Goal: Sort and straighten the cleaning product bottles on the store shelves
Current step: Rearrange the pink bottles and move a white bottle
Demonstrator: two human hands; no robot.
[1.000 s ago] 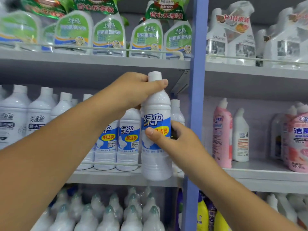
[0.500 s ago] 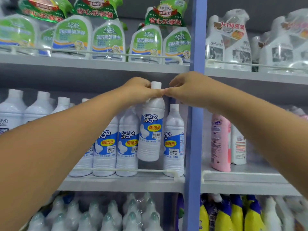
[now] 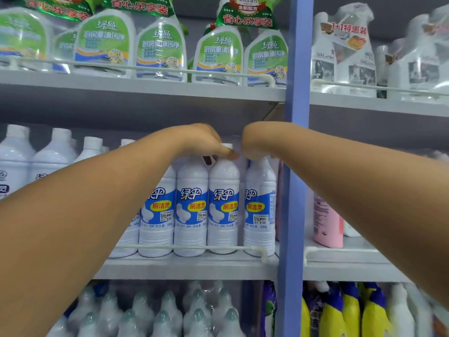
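Observation:
A row of white toilet-cleaner bottles with blue labels stands on the middle shelf (image 3: pixel 184 266) behind a white rail. My left hand (image 3: pixel 206 144) grips the neck of the second bottle from the right (image 3: pixel 223 203), thumb just under its white cap. That bottle stands upright in line with its neighbours. My right hand (image 3: pixel 257 142) curls over the top of the rightmost bottle (image 3: pixel 260 205) and hides its cap. Both forearms reach in from the lower corners.
A blue upright post (image 3: pixel 292 190) divides the shelving just right of the row. Green-labelled spray bottles (image 3: pixel 218 52) fill the shelf above. A pink bottle (image 3: pixel 326 222) stands in the right bay. Shrink-wrapped bottles (image 3: pixel 165 312) and yellow bottles (image 3: pixel 349 314) sit below.
The bottle I held in front of the shelf now stands in the row behind the rail. My right hand moved from its label to its cap, then onto the rightmost bottle's top.

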